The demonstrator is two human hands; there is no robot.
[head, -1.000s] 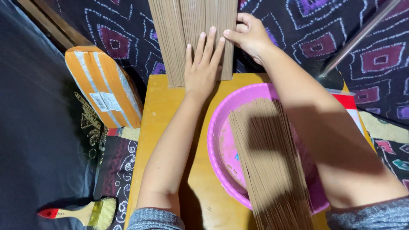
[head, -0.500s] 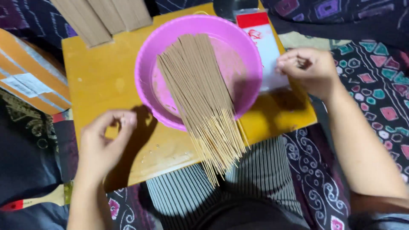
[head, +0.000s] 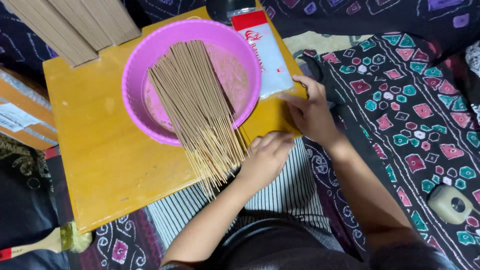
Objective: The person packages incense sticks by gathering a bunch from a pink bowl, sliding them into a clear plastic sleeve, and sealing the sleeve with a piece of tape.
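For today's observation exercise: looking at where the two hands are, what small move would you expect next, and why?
Probably the left hand closes on the near ends of the sticks, since it rests right beside where they overhang the pink bowl and the yellow board. The right hand touches the clear packet at the board's edge, likely to draw it closer.
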